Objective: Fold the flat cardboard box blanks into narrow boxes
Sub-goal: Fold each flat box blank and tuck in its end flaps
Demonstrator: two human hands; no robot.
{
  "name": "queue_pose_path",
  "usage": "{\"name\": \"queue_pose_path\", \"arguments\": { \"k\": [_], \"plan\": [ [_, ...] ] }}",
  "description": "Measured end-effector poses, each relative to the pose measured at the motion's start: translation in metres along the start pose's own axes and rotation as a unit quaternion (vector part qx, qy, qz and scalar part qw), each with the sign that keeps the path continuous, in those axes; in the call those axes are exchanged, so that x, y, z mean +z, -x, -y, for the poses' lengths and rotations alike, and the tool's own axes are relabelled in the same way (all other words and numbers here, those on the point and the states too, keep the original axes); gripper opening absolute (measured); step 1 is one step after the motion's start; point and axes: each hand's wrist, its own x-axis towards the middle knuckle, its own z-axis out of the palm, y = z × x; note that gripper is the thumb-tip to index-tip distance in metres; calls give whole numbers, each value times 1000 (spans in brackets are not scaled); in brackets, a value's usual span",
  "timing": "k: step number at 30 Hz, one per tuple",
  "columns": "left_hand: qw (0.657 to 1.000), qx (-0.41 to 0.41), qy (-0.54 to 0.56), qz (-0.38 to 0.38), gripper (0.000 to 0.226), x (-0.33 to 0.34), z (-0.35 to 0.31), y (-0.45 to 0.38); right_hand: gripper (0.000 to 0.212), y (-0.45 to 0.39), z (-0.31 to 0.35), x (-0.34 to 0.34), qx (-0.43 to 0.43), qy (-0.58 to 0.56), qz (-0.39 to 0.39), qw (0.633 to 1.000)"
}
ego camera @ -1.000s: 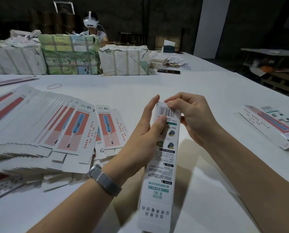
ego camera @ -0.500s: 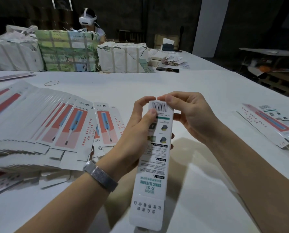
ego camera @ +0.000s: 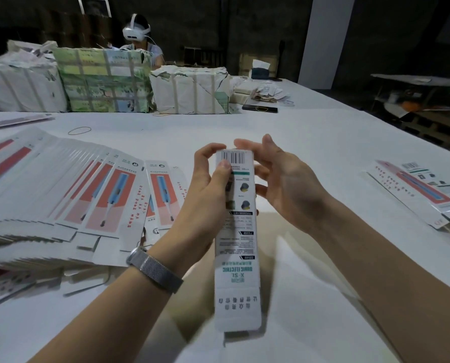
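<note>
One narrow box point(ego camera: 235, 231) is held at frame centre, above the white table point(ego camera: 323, 142), long axis running from the barcode end at the top to the open flap at the lower edge. Two hands are in view. The left hand point(ego camera: 208, 195) grips the box near its upper end: thumb pressed on the printed face just below the barcode, fingers curled round the left edge and the back. The right hand point(ego camera: 284, 184) is just right of the box with fingers loosely spread; its fingertips sit at the box's top right corner, and contact there cannot be confirmed because of blur. One metal watch band point(ego camera: 154, 269) is on the left wrist.

One fanned stack of flat blanks point(ego camera: 61, 195) occupies the left of the frame; the sheets are too many and too overlapped to count. One small pile of finished boxes point(ego camera: 423, 189) lies at the right edge. Three strapped bundles point(ego camera: 103, 79) stand at upper left. One rubber band point(ego camera: 79, 130) lies on the table below them. One person with a white headset point(ego camera: 136, 32) sits behind the bundles.

Change against 0.5 s ago: the right hand has released its curled hold on the box top and opened. The left hand's grip is unchanged.
</note>
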Motion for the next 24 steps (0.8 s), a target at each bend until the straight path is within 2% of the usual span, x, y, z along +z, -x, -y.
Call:
{"name": "queue_pose_path", "arguments": {
  "k": [2, 3, 5, 8, 10, 12, 14, 17, 19, 22, 24],
  "plan": [
    [999, 7, -16, -28, 23, 1, -1, -3, 51, -1, 0, 4, -6, -14, -8, 1000],
    [999, 12, -16, -39, 23, 1, -1, -4, 46, 0, 1, 5, -20, 16, -16, 1000],
    [999, 17, 32, -40, 17, 0, -1, -5, 47, 3, 4, 7, -64, 158, -23, 985],
    [980, 0, 200, 5, 22, -1, 0, -7, 70, 6, 2, 8, -110, 340, 17, 934],
    [975, -6, 213, 54, 27, -3, 3, -8, 73, 5, 3, 2, -106, 385, 10, 917],
    [985, 6, 150, 89, 37, -4, 11, -9, 71, 0, 9, -11, -87, 440, -27, 893],
    [996, 36, 54, 69, 43, -3, 16, -13, 68, -5, 17, -35, -35, 497, -79, 863],
    [998, 51, -15, 21, 35, -5, 22, -19, 52, -7, 24, -83, 76, 570, -170, 800],
    [996, 58, -63, -2, 28, -11, 23, -17, 39, -7, 22, -109, 128, 583, -215, 773],
    [984, 82, -157, -9, 30, -18, 21, -12, 25, 0, 9, -139, 186, 579, -239, 757],
    [974, 89, -207, -5, 29, -17, 18, -9, 12, 8, 2, -160, 208, 598, -284, 720]
  ]
}}
